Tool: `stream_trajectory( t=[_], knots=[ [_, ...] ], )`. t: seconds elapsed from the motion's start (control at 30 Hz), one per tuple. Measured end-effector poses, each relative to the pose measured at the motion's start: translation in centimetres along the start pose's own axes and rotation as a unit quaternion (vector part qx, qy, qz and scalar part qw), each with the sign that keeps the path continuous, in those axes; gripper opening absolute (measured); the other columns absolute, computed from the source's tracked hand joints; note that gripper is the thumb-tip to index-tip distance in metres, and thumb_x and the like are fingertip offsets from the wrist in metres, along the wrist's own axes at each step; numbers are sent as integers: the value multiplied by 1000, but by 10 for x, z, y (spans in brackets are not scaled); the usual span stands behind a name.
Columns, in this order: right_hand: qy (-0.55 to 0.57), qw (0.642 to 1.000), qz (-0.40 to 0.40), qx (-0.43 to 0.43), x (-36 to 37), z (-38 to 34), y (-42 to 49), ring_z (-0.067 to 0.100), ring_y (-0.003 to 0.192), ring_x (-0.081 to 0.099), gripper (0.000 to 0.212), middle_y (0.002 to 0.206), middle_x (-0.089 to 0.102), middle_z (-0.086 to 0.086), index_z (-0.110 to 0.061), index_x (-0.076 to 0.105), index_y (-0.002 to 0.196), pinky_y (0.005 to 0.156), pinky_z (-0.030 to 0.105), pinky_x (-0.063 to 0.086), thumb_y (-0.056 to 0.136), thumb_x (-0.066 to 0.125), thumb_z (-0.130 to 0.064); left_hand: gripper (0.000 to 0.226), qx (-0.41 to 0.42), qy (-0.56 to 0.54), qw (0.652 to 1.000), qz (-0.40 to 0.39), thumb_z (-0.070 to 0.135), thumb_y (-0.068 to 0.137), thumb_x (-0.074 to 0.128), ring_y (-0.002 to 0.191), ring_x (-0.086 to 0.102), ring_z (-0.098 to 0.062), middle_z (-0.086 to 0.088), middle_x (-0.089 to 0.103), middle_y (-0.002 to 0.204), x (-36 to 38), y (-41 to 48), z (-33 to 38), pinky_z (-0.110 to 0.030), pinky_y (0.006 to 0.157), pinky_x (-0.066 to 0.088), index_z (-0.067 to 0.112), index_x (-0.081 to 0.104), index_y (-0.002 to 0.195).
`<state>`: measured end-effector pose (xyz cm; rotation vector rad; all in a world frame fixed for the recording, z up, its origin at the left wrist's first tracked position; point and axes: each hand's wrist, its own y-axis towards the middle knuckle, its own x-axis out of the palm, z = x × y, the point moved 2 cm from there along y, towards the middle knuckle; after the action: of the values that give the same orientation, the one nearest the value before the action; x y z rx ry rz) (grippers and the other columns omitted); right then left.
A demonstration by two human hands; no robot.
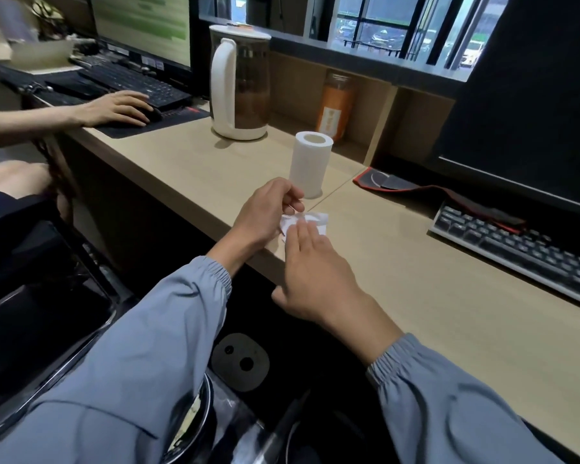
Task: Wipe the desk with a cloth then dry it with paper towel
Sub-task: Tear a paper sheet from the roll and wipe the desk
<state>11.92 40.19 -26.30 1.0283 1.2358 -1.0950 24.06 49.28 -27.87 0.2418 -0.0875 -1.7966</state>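
The left hand [265, 214] is pinching one edge of the small white cloth [316, 220] with curled fingers. The right hand [315, 262] is lying open, its straight fingers pressing the cloth onto the tabletop [416, 279] by the near edge. If the left hand is pulling against that press, the cloth is probably risking a tear or bunching, or slipping off the edge. The roll [310, 165] is standing upright just beyond the hands, so a wide sweep is likely risking a topple. The jug [240, 82] far left and the keyboard [516, 252] on the right are sitting within reach of damp strokes.
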Motion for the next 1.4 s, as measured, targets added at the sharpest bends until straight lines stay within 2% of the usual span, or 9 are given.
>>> stream_trajectory(
  t=[0.13,0.3,0.57,0.73,0.87,1.03,1.17,1.3,1.4],
  knots=[
    [-35,998,29,-38,16,-26,-12,40,152,3,94,162,6,31,9,4,155,124,46,10,92,55,-38,35,-16,-30,999,-6,36,88,45,77,64,-17,-6,76,84,1,1,0,-36,79,55,16,73,89],
    [-50,997,58,-15,17,-31,-7,42,152,0,71,162,2,33,10,3,155,124,48,7,102,38,-21,42,-16,-47,999,-3,37,84,42,74,62,-15,-9,75,86,-1,2,2,-24,69,48,9,72,95],
    [-63,992,109,-24,28,-29,-27,45,151,4,65,161,5,34,11,0,154,123,49,11,95,14,-11,46,-7,2,1000,-12,47,82,40,74,64,-12,-8,78,89,0,0,-1,-34,78,47,16,72,92],
    [-61,995,83,-2,19,-31,-13,44,152,0,61,161,1,36,12,0,154,124,48,8,103,24,-13,45,-6,44,999,-15,52,80,38,78,64,-13,-2,77,86,2,-3,0,-45,86,51,26,73,88],
    [-50,995,81,-10,24,-17,-35,43,152,0,63,161,1,35,12,-4,153,124,48,9,100,20,-10,36,2,60,998,-15,45,85,39,81,67,-16,0,76,84,1,-7,0,-54,99,52,28,71,84],
    [-30,998,62,15,25,-6,-40,43,152,1,65,161,0,35,13,-4,153,124,47,9,101,26,-12,37,11,173,984,-28,44,91,32,92,67,-8,16,73,86,10,-12,5,-50,97,51,35,67,90],
    [-7,998,17,56,12,-8,-18,41,153,0,77,162,-1,34,11,-3,154,124,46,8,101,42,-22,36,16,229,973,-30,43,92,31,95,64,-11,18,71,89,11,-14,8,-48,94,51,36,66,89],
    [5,999,25,24,20,-6,-43,41,153,-5,85,162,-4,33,11,-5,154,125,47,6,99,46,-31,37,20,225,974,-32,42,92,32,96,65,-9,19,72,90,11,-12,4,-47,94,52,34,68,88],
    [28,999,10,13,20,4,-44,36,154,-7,98,164,-5,28,6,-4,155,125,43,4,95,55,-43,33,66,290,954,-42,34,96,33,99,63,-14,16,70,94,13,-9,0,-48,91,51,32,66,91]
  ],
)
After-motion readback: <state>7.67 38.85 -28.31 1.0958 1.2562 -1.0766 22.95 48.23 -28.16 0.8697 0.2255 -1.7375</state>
